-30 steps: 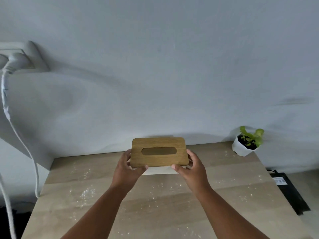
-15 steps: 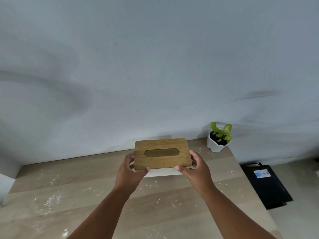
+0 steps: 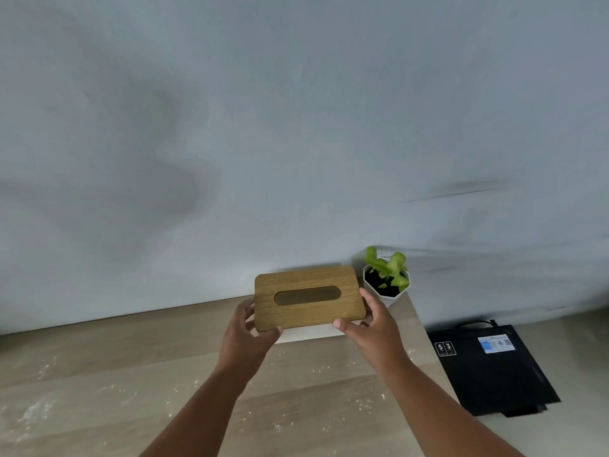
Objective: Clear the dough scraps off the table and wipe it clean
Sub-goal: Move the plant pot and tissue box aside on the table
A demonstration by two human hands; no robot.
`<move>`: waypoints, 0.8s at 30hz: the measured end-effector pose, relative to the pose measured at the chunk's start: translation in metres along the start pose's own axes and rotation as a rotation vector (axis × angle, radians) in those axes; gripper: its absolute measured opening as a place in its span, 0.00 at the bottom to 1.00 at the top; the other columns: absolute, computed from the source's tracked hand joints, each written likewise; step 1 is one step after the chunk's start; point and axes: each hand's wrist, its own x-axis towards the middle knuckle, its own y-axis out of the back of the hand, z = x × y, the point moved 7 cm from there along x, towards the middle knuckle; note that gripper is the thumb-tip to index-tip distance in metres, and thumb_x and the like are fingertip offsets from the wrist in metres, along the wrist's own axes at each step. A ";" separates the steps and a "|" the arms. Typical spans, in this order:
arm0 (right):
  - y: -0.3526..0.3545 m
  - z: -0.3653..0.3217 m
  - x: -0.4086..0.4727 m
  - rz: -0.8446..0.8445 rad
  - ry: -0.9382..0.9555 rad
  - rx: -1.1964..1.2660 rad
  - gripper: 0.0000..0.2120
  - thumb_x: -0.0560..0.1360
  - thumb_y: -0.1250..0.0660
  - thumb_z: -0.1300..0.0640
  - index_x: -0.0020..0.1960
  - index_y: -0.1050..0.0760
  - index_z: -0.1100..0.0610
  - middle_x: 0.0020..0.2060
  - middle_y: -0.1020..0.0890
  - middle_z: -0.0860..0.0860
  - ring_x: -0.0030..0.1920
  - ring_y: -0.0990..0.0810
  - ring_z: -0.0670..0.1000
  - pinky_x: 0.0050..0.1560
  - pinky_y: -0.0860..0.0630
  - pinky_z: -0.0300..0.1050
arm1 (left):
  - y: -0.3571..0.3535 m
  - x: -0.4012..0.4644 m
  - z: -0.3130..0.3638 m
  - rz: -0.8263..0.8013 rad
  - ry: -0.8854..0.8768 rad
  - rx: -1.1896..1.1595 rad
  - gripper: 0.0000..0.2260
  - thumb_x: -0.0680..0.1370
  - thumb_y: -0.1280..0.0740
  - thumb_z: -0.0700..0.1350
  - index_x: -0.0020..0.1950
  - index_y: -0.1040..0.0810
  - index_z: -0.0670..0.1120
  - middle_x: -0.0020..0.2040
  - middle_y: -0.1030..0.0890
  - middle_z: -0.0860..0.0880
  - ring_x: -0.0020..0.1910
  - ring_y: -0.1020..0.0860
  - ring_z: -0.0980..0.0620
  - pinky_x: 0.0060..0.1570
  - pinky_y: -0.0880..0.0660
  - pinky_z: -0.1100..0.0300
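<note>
A: Hands first, from the head camera. The left hand (image 3: 245, 338) grips the near left corner of the tissue box (image 3: 308, 296), thumb curled over the wooden lid's edge, the other fingers curved round the left end.

B: And the right hand (image 3: 370, 326)?

A: It holds the near right corner the same way: thumb laid along the front edge of the lid, fingers wrapped up the right side. Both forearms reach in from the bottom of the view.

B: What sort of box is it?

A: A white body under a brown wooden lid with a long oval slot in the middle. No tissue shows through the slot. I cannot tell whether the box rests on the table (image 3: 99, 357) or is held just above it.

B: Where does it sit on the table?

A: Toward the far right corner, near the pale wall (image 3: 296, 127), and just beside a small potted plant (image 3: 387, 278) in a white faceted pot. The right hand's fingers are close to the pot, but I cannot tell whether they touch it.

B: The dough scraps?

A: Small white crumbs and floury smears (image 3: 36, 410) are scattered over the light wooden tabletop, thickest at the near left, with finer specks running across in front of the box and between the arms.

B: Anything off the table?

A: A flat black case (image 3: 494, 374) with a blue-and-white label lies lower down to the right, past the table's edge.
</note>
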 end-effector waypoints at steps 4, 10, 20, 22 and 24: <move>0.008 0.004 0.007 0.000 -0.002 0.030 0.45 0.69 0.18 0.52 0.80 0.36 0.48 0.72 0.25 0.48 0.70 0.24 0.48 0.71 0.25 0.54 | -0.012 0.004 0.004 -0.002 0.012 0.021 0.30 0.70 0.20 0.43 0.64 0.28 0.66 0.60 0.20 0.62 0.53 0.21 0.70 0.43 0.25 0.71; 0.010 0.011 0.010 -0.010 -0.003 0.052 0.44 0.70 0.19 0.52 0.80 0.37 0.48 0.72 0.25 0.48 0.72 0.26 0.48 0.74 0.28 0.53 | -0.020 0.001 0.000 0.017 0.029 0.030 0.31 0.71 0.20 0.44 0.68 0.29 0.65 0.62 0.21 0.61 0.58 0.21 0.63 0.45 0.25 0.69; 0.007 0.009 0.017 0.007 0.008 -0.009 0.43 0.72 0.20 0.49 0.81 0.38 0.47 0.73 0.26 0.47 0.71 0.24 0.51 0.73 0.27 0.50 | -0.024 0.006 0.001 0.006 0.043 0.017 0.30 0.74 0.22 0.45 0.69 0.30 0.67 0.61 0.21 0.64 0.58 0.22 0.67 0.47 0.26 0.70; 0.006 0.007 0.017 0.006 0.017 -0.020 0.43 0.73 0.21 0.49 0.82 0.39 0.47 0.75 0.28 0.47 0.73 0.26 0.49 0.74 0.28 0.52 | -0.026 0.008 0.002 0.005 0.043 0.014 0.30 0.75 0.22 0.44 0.70 0.29 0.66 0.61 0.20 0.63 0.59 0.22 0.66 0.48 0.26 0.68; 0.007 0.006 0.017 0.012 0.027 -0.036 0.43 0.74 0.22 0.49 0.82 0.40 0.47 0.77 0.29 0.46 0.74 0.28 0.48 0.75 0.29 0.52 | -0.027 0.009 0.003 0.010 0.038 0.013 0.30 0.75 0.23 0.44 0.70 0.29 0.65 0.61 0.20 0.62 0.60 0.21 0.63 0.50 0.25 0.65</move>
